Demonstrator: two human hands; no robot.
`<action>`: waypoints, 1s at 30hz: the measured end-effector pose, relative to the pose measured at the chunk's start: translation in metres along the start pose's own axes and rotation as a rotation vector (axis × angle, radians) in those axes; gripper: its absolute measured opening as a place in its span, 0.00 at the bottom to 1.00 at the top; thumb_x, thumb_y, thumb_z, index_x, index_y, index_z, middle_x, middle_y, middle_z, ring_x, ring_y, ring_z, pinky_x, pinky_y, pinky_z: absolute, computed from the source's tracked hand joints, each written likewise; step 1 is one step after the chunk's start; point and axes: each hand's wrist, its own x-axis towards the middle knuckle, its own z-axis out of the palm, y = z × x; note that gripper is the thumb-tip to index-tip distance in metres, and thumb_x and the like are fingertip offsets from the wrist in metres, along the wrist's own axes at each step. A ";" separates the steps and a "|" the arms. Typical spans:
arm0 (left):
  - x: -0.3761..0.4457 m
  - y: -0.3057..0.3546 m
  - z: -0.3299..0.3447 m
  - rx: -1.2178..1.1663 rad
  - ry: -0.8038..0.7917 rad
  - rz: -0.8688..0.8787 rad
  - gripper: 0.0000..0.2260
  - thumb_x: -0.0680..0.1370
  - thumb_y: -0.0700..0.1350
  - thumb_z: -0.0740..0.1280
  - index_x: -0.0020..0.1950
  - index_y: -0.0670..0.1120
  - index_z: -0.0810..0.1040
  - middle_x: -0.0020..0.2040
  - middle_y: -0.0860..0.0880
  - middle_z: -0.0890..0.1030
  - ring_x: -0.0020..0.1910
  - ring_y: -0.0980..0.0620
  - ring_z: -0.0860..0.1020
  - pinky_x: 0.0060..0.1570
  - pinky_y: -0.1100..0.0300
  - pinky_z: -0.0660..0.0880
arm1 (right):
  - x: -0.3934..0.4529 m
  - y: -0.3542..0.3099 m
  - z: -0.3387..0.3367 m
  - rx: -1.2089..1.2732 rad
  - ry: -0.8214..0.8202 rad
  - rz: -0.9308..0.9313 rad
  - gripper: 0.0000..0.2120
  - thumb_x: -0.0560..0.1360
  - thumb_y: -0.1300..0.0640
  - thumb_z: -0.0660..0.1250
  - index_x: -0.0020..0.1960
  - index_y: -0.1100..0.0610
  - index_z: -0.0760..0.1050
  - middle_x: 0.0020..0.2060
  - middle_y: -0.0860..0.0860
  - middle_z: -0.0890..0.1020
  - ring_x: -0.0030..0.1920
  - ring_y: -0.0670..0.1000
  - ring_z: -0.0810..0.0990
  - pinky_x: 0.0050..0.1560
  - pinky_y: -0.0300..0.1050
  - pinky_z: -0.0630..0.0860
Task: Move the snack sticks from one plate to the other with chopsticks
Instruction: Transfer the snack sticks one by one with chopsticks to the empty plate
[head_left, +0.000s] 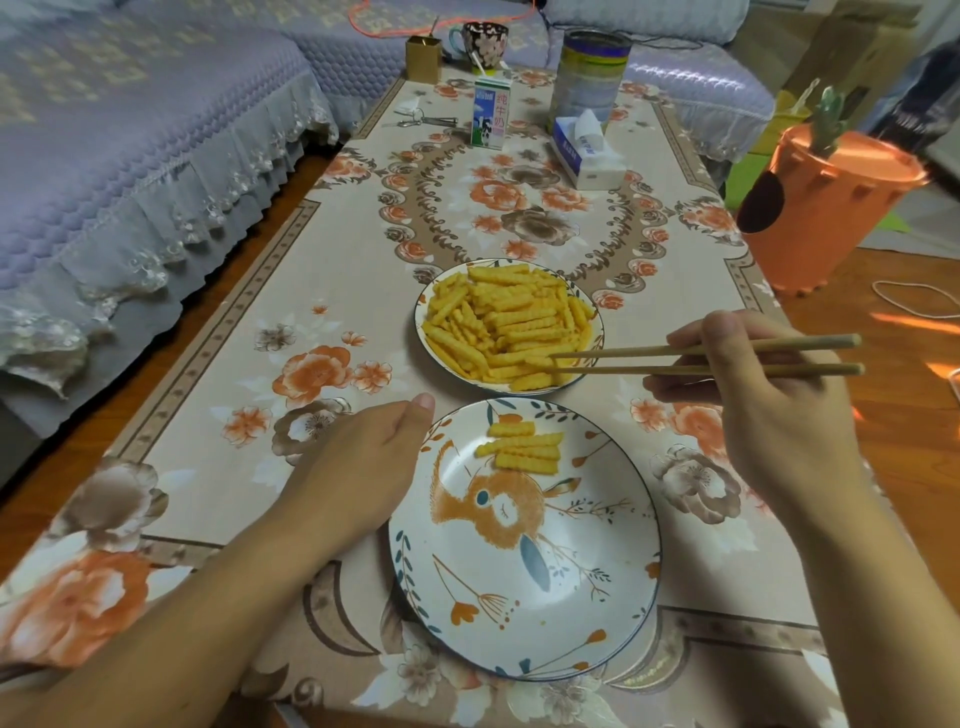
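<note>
A far plate (422, 332) is heaped with yellow crinkle snack sticks (506, 322). Closer to me lies a rabbit-patterned plate (524, 582) with several sticks (522, 447) near its far rim. My right hand (769, 410) holds wooden chopsticks (675, 359) level, tips reaching into the near edge of the heap around one stick. My left hand (371, 457) rests at the left rim of the rabbit plate, thumb along the edge; whether the fingers grip the rim is hidden.
The floral tablecloth (291, 291) covers a long low table. At its far end stand a milk carton (491, 111), a tissue box (587, 150), a tin can (589, 78), a mug (480, 44) and keys (423, 120). An orange bin (826, 208) stands right, a sofa (130, 135) left.
</note>
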 end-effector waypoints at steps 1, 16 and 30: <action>0.000 0.000 0.000 0.000 0.002 -0.005 0.31 0.82 0.67 0.45 0.49 0.48 0.81 0.41 0.50 0.84 0.44 0.52 0.82 0.52 0.46 0.79 | 0.000 0.000 0.000 0.005 0.000 -0.005 0.15 0.80 0.49 0.60 0.48 0.58 0.80 0.40 0.58 0.84 0.36 0.52 0.87 0.39 0.41 0.84; 0.000 0.000 0.000 0.004 -0.003 -0.005 0.30 0.82 0.67 0.45 0.50 0.49 0.80 0.43 0.51 0.84 0.45 0.52 0.81 0.53 0.47 0.78 | -0.007 -0.016 -0.004 -0.072 -0.097 -0.054 0.13 0.77 0.51 0.65 0.44 0.60 0.80 0.36 0.55 0.86 0.31 0.53 0.86 0.36 0.49 0.84; 0.001 -0.001 0.001 0.015 0.009 0.017 0.32 0.81 0.69 0.44 0.46 0.48 0.79 0.39 0.50 0.83 0.42 0.52 0.81 0.50 0.46 0.79 | -0.002 -0.013 -0.007 0.030 -0.046 0.024 0.18 0.79 0.49 0.62 0.45 0.62 0.80 0.37 0.61 0.84 0.32 0.56 0.86 0.37 0.47 0.85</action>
